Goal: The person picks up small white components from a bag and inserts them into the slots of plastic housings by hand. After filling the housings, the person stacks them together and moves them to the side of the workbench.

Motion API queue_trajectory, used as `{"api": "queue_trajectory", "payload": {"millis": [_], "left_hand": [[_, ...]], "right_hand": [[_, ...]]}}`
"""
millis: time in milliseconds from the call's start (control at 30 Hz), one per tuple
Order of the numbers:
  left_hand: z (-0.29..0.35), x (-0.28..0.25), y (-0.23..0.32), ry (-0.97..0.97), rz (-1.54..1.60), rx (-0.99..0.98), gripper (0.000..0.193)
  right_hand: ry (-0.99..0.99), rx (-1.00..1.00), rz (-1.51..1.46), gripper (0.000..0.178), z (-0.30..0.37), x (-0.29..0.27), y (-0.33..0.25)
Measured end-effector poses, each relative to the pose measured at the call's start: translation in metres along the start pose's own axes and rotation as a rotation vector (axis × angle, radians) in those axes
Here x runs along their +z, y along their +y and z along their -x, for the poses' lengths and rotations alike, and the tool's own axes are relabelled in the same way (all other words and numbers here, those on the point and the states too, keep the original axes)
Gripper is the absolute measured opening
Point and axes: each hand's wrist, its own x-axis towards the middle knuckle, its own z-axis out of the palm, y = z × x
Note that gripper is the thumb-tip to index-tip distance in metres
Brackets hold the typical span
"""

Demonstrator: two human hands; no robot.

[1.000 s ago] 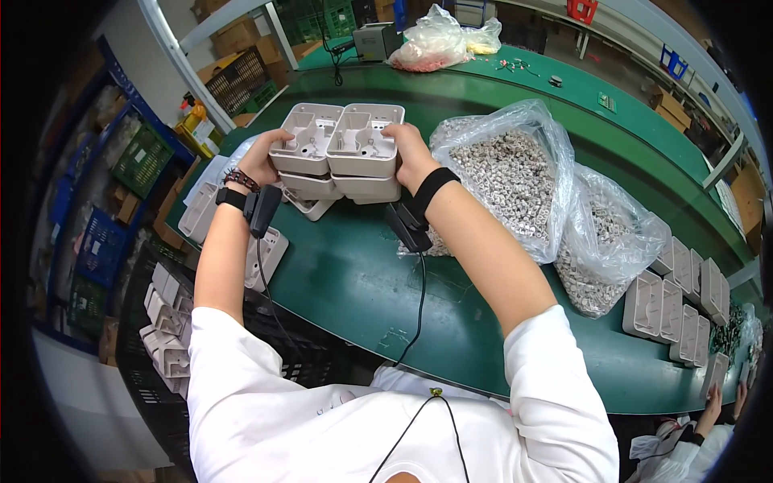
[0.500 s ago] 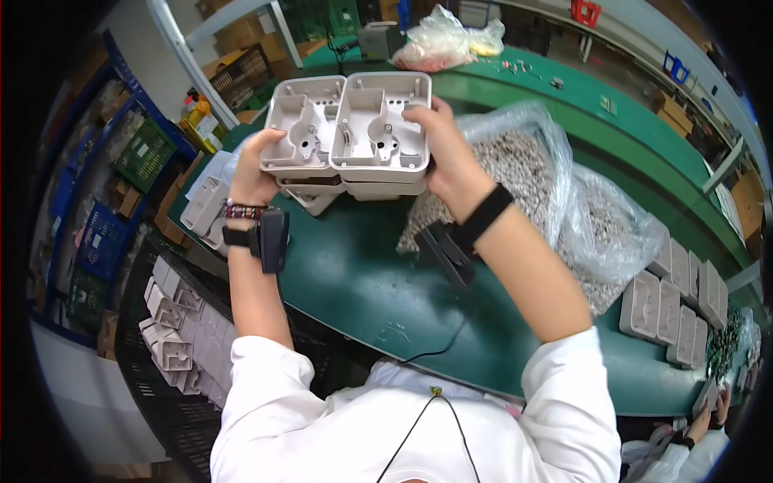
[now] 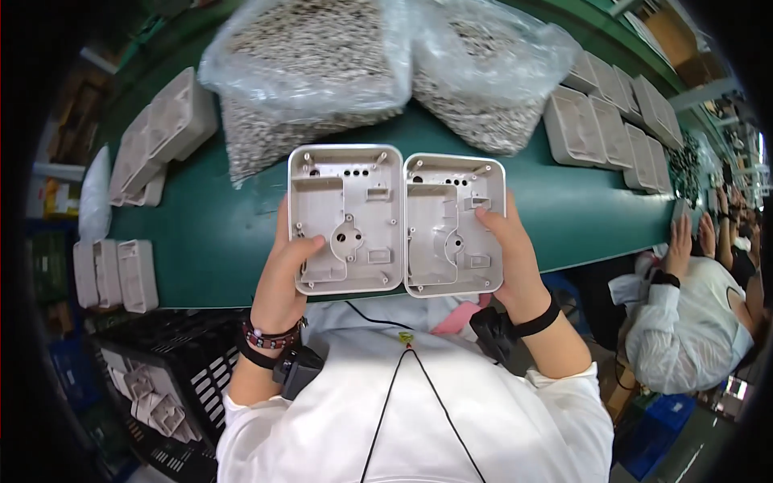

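My left hand [image 3: 282, 278] grips the outer edge of a pale grey plastic housing [image 3: 318, 205], its thumb over the rim. Beside it, my right hand [image 3: 519, 266] holds a second housing [image 3: 431, 221] by its right side, thumb pressed inside. Both housings are shallow open boxes with rounded corners, inner walls, screw posts and small holes, their hollow sides facing up. They sit side by side, edges close together, in front of my chest at the near edge of the green table [image 3: 209, 241]. Most of my fingers are hidden beneath them.
Behind the housings lie two clear plastic bags [image 3: 314, 56] [image 3: 483, 76] full of small greyish parts. More housings stand at the left [image 3: 173, 121] and far right [image 3: 576, 125]. A black crate [image 3: 205, 386] holds others at lower left. A co-worker [image 3: 684, 322] works at the right.
My hands have brought the two housings from the far left of the table down toward my body. My view has swung, so the bags now lie straight ahead.
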Motion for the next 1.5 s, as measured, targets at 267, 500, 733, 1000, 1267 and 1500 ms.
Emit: {"api": "queue_trajectory", "payload": {"millis": [267,500,733,1000,1267,1500], "left_hand": [[-0.056,0.012,-0.029,-0.091,-0.33,0.237,0.049],[-0.013,-0.061,0.017,0.129,-0.493,0.198,0.043],[-0.024,-0.076,0.015,0.208,-0.759,0.186,0.029],[-0.028,-0.047,0.007,0.267,-1.326,0.487,0.024],[-0.006,-0.06,0.041,0.321,-1.265,0.423,0.032],[-0.091,-0.167,0.138,1.218,-1.675,0.909,0.039]], "right_hand": [[0.156,-0.109,0.096,0.046,0.004,-0.053,-0.016],[0.386,-0.37,0.02,0.041,0.029,-0.118,-0.056],[0.391,-0.259,0.44,0.04,0.032,-0.165,-0.054],[0.48,-0.424,1.104,0.032,-0.007,-0.152,-0.035],[0.421,-0.249,0.79,0.04,-0.014,-0.161,-0.037],[0.137,-0.286,0.304,0.054,-0.023,-0.16,-0.048]]}}
